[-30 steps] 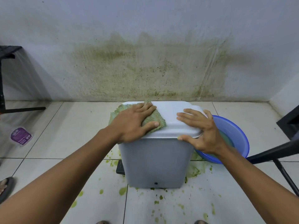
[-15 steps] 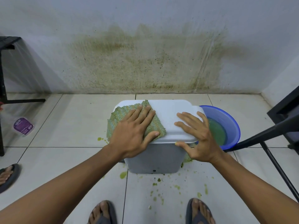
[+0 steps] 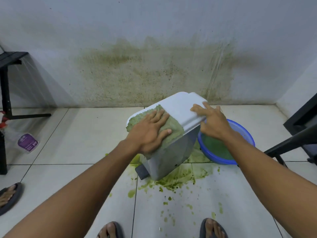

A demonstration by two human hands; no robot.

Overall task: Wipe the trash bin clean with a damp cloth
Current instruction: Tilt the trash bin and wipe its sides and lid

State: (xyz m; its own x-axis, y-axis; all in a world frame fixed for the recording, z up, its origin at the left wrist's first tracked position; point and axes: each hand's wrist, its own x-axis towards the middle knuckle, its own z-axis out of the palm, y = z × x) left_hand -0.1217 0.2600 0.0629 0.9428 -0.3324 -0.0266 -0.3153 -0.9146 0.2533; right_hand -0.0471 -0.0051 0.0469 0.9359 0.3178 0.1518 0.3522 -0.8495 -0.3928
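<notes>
From the head view: pressing a green-stained cloth (image 3: 173, 133) flat onto the left part of the lid (image 3: 181, 107) with the left hand (image 3: 149, 133), fingers straight, palm down, curled round nothing; steadying with the right hand (image 3: 212, 122), fingers spread over the lid's right edge, thumb seemingly tucked below the rim, so read as a pinch on that edge; finding the trash bin (image 3: 171, 155) on the tiled floor (image 3: 77, 134) near the stained wall (image 3: 145, 74), just beside a blue basin (image 3: 221, 161) of green water, unable to tell whether touching it; noting a dark pedal (image 3: 141, 170) at the base and a green spill (image 3: 178, 179) spread round the foot; judging the job about midway: seeing the bare right part of the lid white and clean-looking, and the near grey side largely free of smears; unable to check beneath the cloth, draped over the near upper corner, or the hidden far sides; probably leaving those sides, the base and the pedal to do, plus a rinse of a cloth this loaded; reading the long axis as base-to-lid, tipped off upright with the top leaning right toward the basin; lid facing up and somewhat leftward, pedal pointing to the near left.
</notes>
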